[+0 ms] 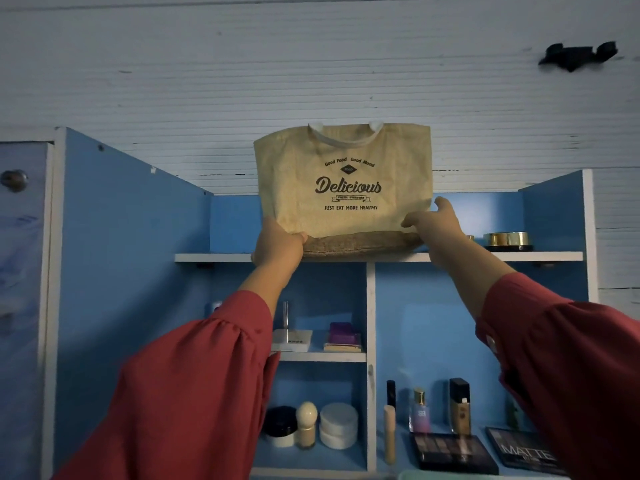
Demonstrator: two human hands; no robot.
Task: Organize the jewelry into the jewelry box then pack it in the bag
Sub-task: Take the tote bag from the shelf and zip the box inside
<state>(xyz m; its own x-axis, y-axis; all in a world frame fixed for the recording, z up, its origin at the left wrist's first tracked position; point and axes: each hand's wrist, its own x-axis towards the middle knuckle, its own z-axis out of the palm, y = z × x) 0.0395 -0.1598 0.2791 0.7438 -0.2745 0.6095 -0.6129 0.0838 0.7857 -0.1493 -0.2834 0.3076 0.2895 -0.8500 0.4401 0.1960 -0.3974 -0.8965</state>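
The left hand [277,242] grips the lower left corner of the tan jute tote bag [343,181], thumb curled over the front face and the fingers hidden behind. The right hand [436,230] is spread against the bag's lower right edge, thumb stretched along the front and the fingers pointing up beside the side seam; whether they close on the fabric, I cannot tell. Both arms wear loose red sleeves [194,393]. The bag stands upright on the top white shelf [214,257] of a blue cabinet [131,209], printed "Delicious", its white handles hanging down. A gold round tin [507,240] sits further right on that shelf. Lower compartments hold jars, bottles and dark eyeshadow palettes [453,452].
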